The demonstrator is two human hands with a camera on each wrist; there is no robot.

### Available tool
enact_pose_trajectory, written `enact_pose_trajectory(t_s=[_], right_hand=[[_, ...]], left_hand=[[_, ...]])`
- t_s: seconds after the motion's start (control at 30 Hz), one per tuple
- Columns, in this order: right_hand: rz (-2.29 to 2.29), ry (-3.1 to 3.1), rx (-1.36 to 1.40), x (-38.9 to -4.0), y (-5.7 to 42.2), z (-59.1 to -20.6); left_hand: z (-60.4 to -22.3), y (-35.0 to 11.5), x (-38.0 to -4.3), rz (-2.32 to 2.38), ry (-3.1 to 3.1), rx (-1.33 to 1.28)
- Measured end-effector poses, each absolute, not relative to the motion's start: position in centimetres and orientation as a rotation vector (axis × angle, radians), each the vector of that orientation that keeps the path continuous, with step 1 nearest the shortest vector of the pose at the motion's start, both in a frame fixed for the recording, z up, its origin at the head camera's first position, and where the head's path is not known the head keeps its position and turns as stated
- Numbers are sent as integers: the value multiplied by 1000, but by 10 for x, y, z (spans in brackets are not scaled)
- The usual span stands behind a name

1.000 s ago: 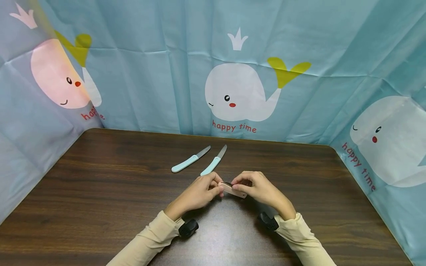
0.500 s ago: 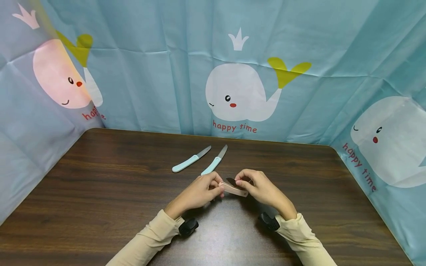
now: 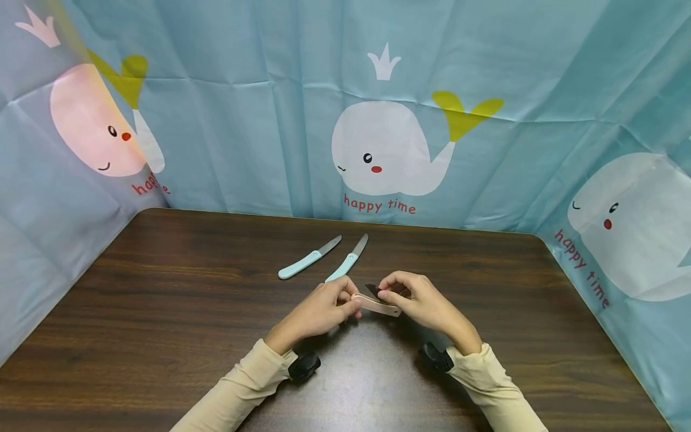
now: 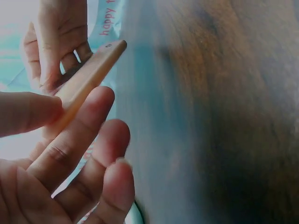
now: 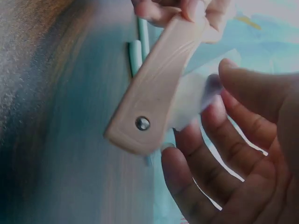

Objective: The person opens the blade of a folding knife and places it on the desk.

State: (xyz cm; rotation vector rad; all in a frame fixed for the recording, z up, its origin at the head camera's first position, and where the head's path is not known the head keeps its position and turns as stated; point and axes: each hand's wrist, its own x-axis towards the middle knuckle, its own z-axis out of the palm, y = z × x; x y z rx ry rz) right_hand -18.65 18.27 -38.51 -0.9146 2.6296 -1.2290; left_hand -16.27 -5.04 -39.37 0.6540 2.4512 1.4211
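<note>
A folding knife with a pale pink handle (image 3: 378, 306) is held above the table between both hands. My left hand (image 3: 325, 310) pinches the handle's end between thumb and fingers. In the right wrist view the handle (image 5: 152, 88) shows a metal rivet near its other end. The blade (image 5: 191, 95) is partly swung out from the handle's slot. My right hand (image 3: 426, 303) pinches this blade between thumb and forefinger, its other fingers spread below. Beyond the left hand lie two knives with light blue handles, one on the left (image 3: 300, 265) and one on the right (image 3: 342, 267), blades out.
A dark wood-grain table (image 3: 162, 312) lies under the hands. Around its far and side edges hangs a light blue curtain (image 3: 243, 138) printed with whales. Each wrist wears a black camera, one on the left (image 3: 305, 366) and one on the right (image 3: 436, 358).
The right thumb and fingers have lifted the blade out of the pink handle, so it now stands at an angle to it. The left hand keeps its grip; the blue knives lie still.
</note>
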Motion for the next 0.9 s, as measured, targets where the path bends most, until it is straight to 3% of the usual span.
enact_pose_trajectory(t_s=[0.6, 0.9], right_hand=[[-1191, 2731, -971, -184, 183, -378], [-1265, 2767, -790, -188, 195, -376]], left_hand=[[-395, -52, -164, 1385, 2476, 814], [-396, -61, -169, 1397, 2489, 776]])
